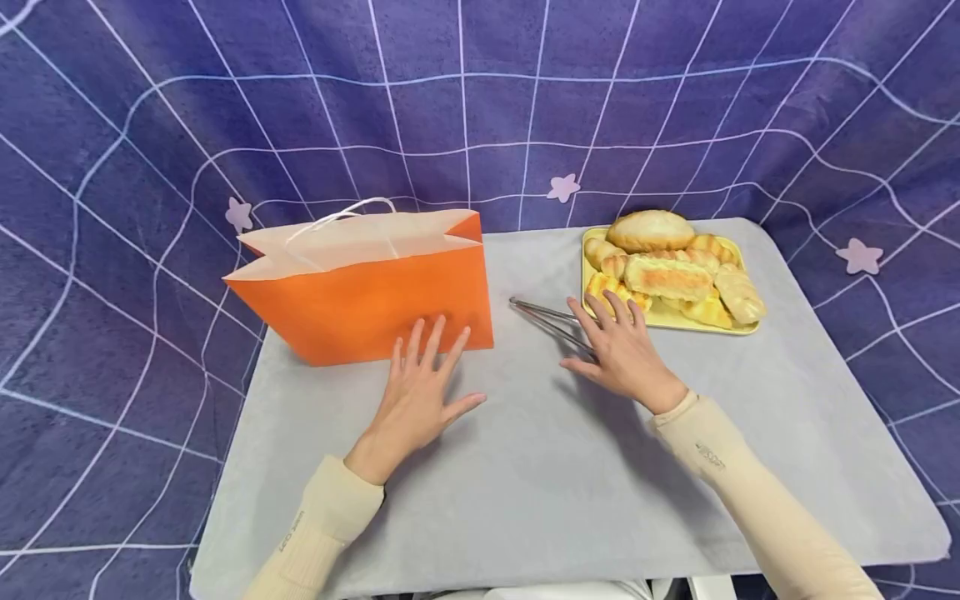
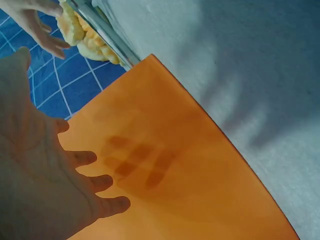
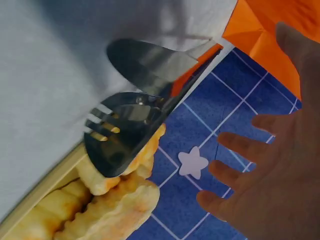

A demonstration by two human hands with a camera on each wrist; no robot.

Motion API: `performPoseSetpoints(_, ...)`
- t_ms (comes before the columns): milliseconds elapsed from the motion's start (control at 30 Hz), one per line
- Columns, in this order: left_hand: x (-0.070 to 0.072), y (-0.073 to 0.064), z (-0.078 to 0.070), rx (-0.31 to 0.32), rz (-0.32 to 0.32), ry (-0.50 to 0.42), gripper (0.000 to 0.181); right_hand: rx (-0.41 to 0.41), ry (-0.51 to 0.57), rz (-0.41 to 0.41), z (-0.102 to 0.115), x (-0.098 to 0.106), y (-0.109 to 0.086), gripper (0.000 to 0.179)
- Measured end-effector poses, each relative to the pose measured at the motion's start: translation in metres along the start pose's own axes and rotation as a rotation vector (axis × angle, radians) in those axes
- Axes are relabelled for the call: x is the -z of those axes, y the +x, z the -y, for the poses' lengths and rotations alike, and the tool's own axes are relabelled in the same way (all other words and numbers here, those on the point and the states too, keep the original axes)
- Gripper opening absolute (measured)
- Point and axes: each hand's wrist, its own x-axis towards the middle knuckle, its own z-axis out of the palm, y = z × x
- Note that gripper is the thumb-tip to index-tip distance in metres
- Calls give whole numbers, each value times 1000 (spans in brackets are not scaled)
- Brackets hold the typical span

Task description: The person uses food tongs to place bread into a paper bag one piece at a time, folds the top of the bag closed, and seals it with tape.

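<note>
My left hand (image 1: 415,398) is spread in front of an orange paper bag (image 1: 390,304), holding nothing; its shadow falls on the bag in the left wrist view. The bag stands upright with its mouth wide and white rope handles up. To the right, my right hand (image 1: 626,354) hovers with fingers apart over metal serving tongs (image 1: 551,315), which it partly covers in the head view. In the right wrist view the tongs (image 3: 125,130) show one slotted head and one solid head, spread apart. Beside them, a yellow tray (image 1: 738,330) carries several bread pieces (image 1: 670,277).
A grey cloth covers the table (image 1: 510,492). Behind and around it hangs a dark blue curtain (image 1: 495,108) with a white grid and pale star shapes (image 1: 563,187). The bag and the tray both stand toward the back edge.
</note>
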Motion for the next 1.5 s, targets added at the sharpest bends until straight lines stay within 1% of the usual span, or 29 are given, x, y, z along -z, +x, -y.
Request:
performPoseSetpoints(267, 6, -7, 4, -8, -26, 10, 93, 5, 13, 75, 3, -8, 26, 74)
performPoseSetpoints(367, 9, -9, 5, -16, -36, 13, 92, 25, -12, 97, 5, -13, 34, 67)
performPoseSetpoints(467, 14, -10, 6, -19, -45, 6, 90, 57, -46, 95, 7, -22, 44, 58)
performPoseSetpoints(600, 17, -12, 5, -11, -33, 0, 88, 86, -92, 86, 7, -38, 55, 43)
performPoseSetpoints(700, 19, -13, 4, -3, -17, 1, 86, 82, -122, 106, 8, -49, 61, 35)
performPoseSetpoints(767, 19, -15, 5, 3, -7, 1, 85, 72, -127, 123, 9, -52, 64, 33)
performPoseSetpoints(867, 18, -17, 5, 8, -4, 2, 83, 55, -115, 149, 11, -52, 67, 31)
performPoseSetpoints(967, 17, -17, 7, 7, -18, 7, 82, 52, -97, 161, 12, -48, 69, 30)
performPoseSetpoints(1100, 15, -17, 8, 7, -21, 12, 81, 31, -60, 185, 12, -36, 68, 30)
performPoseSetpoints(1200, 14, -17, 8, 7, -15, 16, 81, 16, -18, 181, 13, -20, 69, 31)
performPoseSetpoints(1300, 14, -17, 8, 4, -14, 15, 81, 18, 34, 153, 13, -2, 68, 31)
performPoseSetpoints(1500, 13, -15, 5, -6, -11, 5, 81, -14, 144, 128, 8, 34, 55, 32)
